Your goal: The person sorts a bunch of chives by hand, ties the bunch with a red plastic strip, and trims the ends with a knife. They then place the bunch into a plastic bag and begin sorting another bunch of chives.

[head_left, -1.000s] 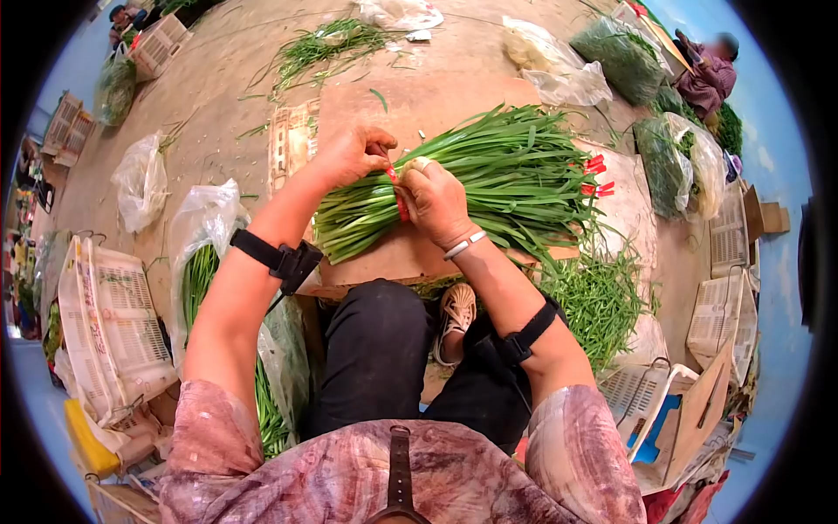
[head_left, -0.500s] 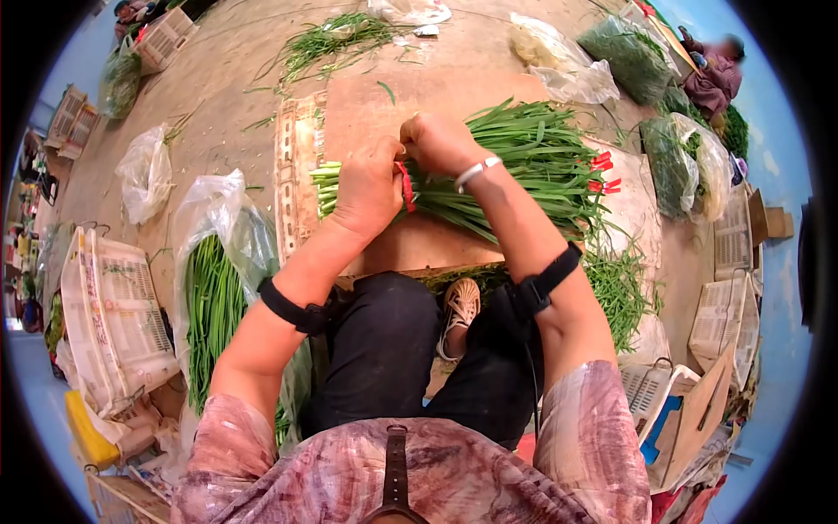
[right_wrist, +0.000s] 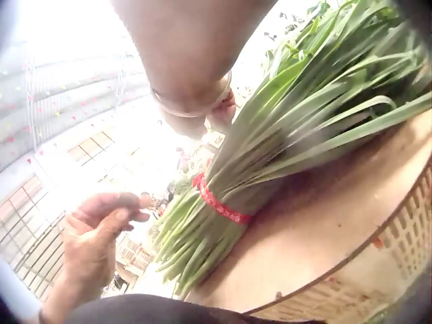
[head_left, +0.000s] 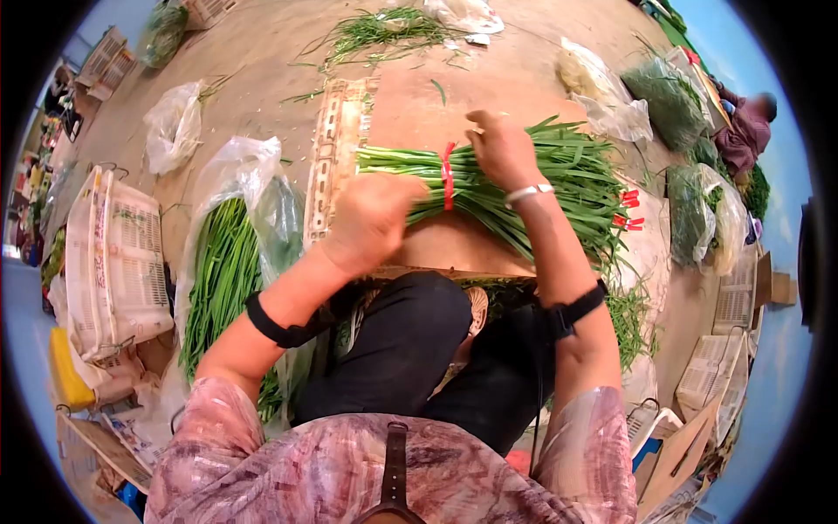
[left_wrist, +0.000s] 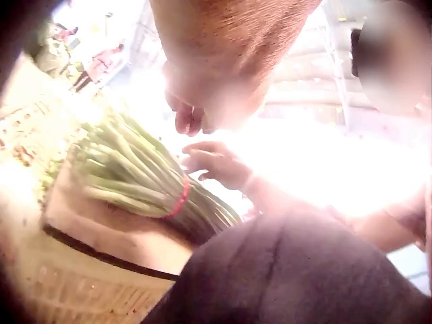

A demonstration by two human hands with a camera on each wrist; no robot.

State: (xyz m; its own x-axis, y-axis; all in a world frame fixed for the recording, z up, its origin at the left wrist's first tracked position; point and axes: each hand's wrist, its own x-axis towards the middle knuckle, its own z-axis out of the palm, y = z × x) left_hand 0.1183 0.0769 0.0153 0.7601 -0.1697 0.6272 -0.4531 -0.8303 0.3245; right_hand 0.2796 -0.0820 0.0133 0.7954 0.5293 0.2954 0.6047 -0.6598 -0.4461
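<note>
A red band [head_left: 448,177] circles a bundle of long green stalks [head_left: 397,162] lying across a board [head_left: 410,109]. My left hand [head_left: 375,214], blurred, is raised over the near side of the pale cut ends. In the right wrist view its fingers [right_wrist: 98,236] are curled, the thumb against them, with nothing visible held. My right hand [head_left: 506,155] hovers beside the band above the leafy part, its fingers loosely bent and empty. The left wrist view shows this hand [left_wrist: 219,164] apart from the banded bundle [left_wrist: 128,165].
Several red-banded ends [head_left: 628,210] show at the right of the board. A plastic bag of stalks [head_left: 218,271] stands to the left, beside white crates [head_left: 118,262]. Loose greens [head_left: 393,28] lie on the floor beyond. A seated person [head_left: 744,131] is at the far right.
My hands have left the red band and separated, the left going toward me, the right to the other side. The band now shows fully around the stalks. The head view has shifted.
</note>
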